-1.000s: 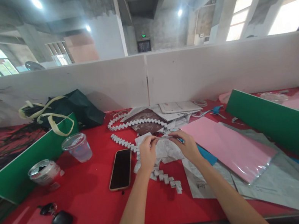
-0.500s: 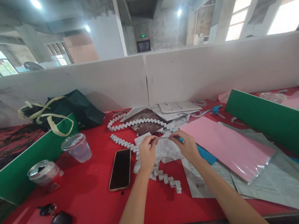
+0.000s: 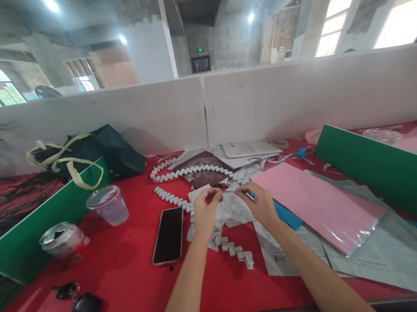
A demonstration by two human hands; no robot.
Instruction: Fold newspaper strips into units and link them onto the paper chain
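Between my hands runs a thin, pale strip of paper (image 3: 228, 191), pinched at its two ends. My left hand (image 3: 207, 211) closes thumb and forefinger on its left end, and my right hand (image 3: 260, 203) does the same on the right. Beneath them lie loose printed paper pieces (image 3: 234, 209). A zigzag chain of folded white paper (image 3: 190, 170) loops behind my hands. Its other stretch passes by my left hand, and a folded paper section (image 3: 233, 248) shows below my wrists. Something small and blue (image 3: 253, 195) shows beside my right fingers, its kind unclear.
On the red table, a phone (image 3: 168, 236), a can (image 3: 64, 243), a plastic cup (image 3: 108, 206) and keys (image 3: 85, 306) stand or lie to the left. A pink folder (image 3: 318, 206) covers papers at right. Green dividers (image 3: 394, 179) flank both sides; a dark bag (image 3: 114, 151) sits behind.
My fingers have shifted slightly along the strip, the left fingertips curling a little more. Both hands stay in nearly the same place; the other things have not moved.
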